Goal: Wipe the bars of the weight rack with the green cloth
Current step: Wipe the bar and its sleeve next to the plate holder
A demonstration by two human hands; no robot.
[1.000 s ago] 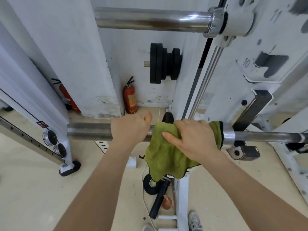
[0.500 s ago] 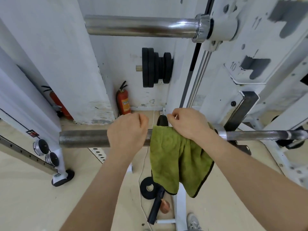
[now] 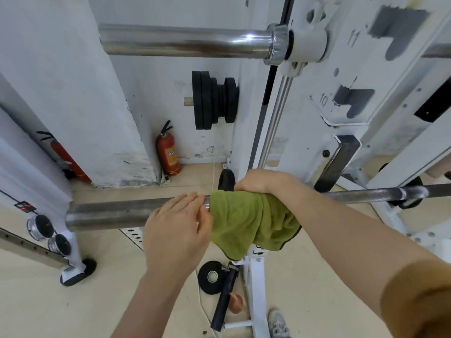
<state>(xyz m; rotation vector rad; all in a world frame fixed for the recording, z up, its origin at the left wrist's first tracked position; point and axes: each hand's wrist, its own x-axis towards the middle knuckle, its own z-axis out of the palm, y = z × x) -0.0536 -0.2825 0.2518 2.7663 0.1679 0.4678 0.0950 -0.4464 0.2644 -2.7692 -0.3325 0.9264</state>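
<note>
Loosened from its earlier grip, left hand [image 3: 175, 228] now spreads straight-fingered over the lower bar [image 3: 109, 214]; right hand [image 3: 263, 181] clutches green cloth [image 3: 246, 223] draped over it

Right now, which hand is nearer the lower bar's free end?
Left. The left hand rests on the lower bar between its free end and the cloth; the right hand grips the cloth farther along.
</note>
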